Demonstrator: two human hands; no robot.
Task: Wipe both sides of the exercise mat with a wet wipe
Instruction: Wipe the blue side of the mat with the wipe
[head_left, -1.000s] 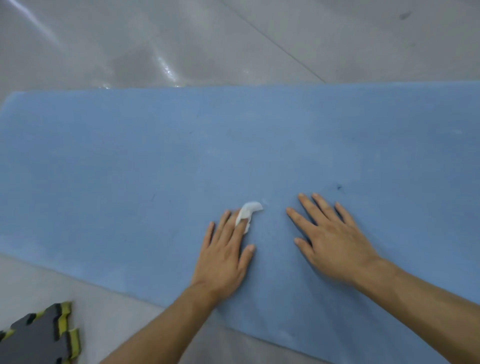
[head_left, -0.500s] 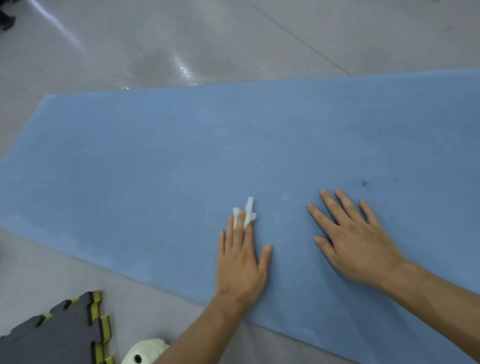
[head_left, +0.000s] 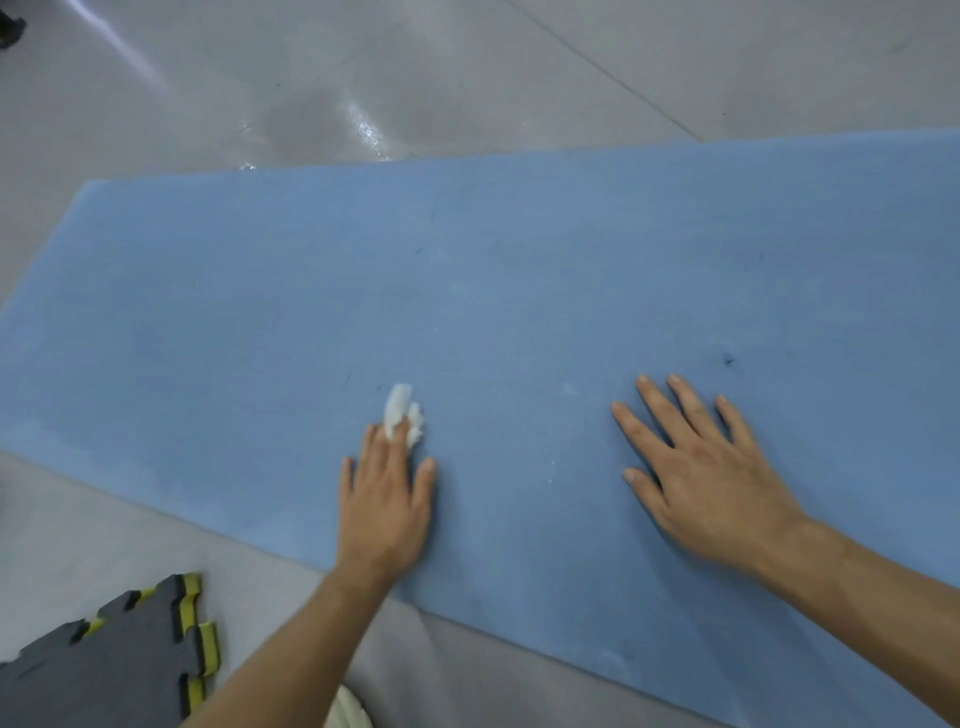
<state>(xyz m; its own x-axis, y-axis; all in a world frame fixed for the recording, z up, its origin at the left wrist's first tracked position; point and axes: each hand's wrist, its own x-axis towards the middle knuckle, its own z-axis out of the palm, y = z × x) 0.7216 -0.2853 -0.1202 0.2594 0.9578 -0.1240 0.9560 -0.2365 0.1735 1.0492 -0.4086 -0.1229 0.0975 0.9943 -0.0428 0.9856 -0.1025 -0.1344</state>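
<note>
A blue exercise mat (head_left: 519, 291) lies flat on the grey floor and fills most of the view. My left hand (head_left: 387, 499) lies palm down on the mat near its front edge, and its straight fingers press a small crumpled white wet wipe (head_left: 404, 413) against the mat. The wipe sticks out past the fingertips. My right hand (head_left: 701, 467) rests flat on the mat to the right, fingers spread, with nothing under it.
A grey interlocking foam tile with yellow edges (head_left: 114, 665) lies on the floor at the bottom left. A white object (head_left: 348, 712) shows partly at the bottom edge under my left forearm. Shiny grey floor (head_left: 363, 78) surrounds the mat.
My left hand has slid to the left across the mat with the wipe under its fingers, and the wipe has bunched up. My right hand stays flat on the same spot. The view has shifted left.
</note>
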